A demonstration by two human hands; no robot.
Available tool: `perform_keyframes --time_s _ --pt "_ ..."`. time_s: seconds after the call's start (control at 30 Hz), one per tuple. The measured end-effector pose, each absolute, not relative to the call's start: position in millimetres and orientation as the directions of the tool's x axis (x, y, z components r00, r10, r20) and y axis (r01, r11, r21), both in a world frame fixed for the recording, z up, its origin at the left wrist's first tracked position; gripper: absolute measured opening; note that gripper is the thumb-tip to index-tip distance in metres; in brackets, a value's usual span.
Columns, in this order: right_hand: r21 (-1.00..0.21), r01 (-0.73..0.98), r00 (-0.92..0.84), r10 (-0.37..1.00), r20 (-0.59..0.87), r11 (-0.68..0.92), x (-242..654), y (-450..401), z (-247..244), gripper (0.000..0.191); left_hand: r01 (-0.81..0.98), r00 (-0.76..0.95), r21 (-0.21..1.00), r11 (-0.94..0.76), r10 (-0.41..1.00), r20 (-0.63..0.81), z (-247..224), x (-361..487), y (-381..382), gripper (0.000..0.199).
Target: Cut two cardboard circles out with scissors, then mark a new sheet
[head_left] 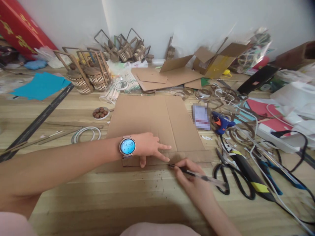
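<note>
A large sheet of brown cardboard (145,114) lies flat on the wooden table in front of me. Along its near edge sits a narrower cardboard strip (194,156), and my left hand (150,146) presses down there with fingers spread. A watch is on that wrist. My right hand (194,178) pinches a pen (189,172), its tip touching the cardboard near the strip's lower edge, just right of my left fingertips. A dark line runs along that edge to the left. Small dark crumbs are scattered on the table below.
Scissors (231,177), a black-and-yellow tool (248,173), pliers (268,167) and a blue glue gun (222,123) lie at the right among cables. A phone (201,116) is beside the sheet. Left are a bowl of brown balls (100,113) and white rings (86,134); small baskets (98,77) stand behind.
</note>
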State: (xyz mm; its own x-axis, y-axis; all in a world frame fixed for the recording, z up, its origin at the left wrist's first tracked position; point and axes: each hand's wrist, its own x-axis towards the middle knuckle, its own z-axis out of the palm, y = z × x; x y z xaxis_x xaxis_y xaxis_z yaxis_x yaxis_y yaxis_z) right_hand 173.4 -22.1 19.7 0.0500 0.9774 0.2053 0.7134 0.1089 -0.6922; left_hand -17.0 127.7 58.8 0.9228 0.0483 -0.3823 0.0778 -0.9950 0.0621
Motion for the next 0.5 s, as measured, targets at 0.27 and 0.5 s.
perform_keyframes --time_s 0.27,0.5 --pt "-0.622 0.782 0.256 0.933 0.254 -0.045 243.6 -34.4 43.0 0.016 0.084 0.923 0.086 -0.993 0.045 -0.383 58.9 -16.8 128.8 0.090" --pt "-0.755 0.639 -0.006 0.982 0.186 0.147 174.7 -32.2 34.8 0.015 0.090 0.915 0.066 -0.994 0.057 -0.399 62.4 -16.4 127.2 0.089"
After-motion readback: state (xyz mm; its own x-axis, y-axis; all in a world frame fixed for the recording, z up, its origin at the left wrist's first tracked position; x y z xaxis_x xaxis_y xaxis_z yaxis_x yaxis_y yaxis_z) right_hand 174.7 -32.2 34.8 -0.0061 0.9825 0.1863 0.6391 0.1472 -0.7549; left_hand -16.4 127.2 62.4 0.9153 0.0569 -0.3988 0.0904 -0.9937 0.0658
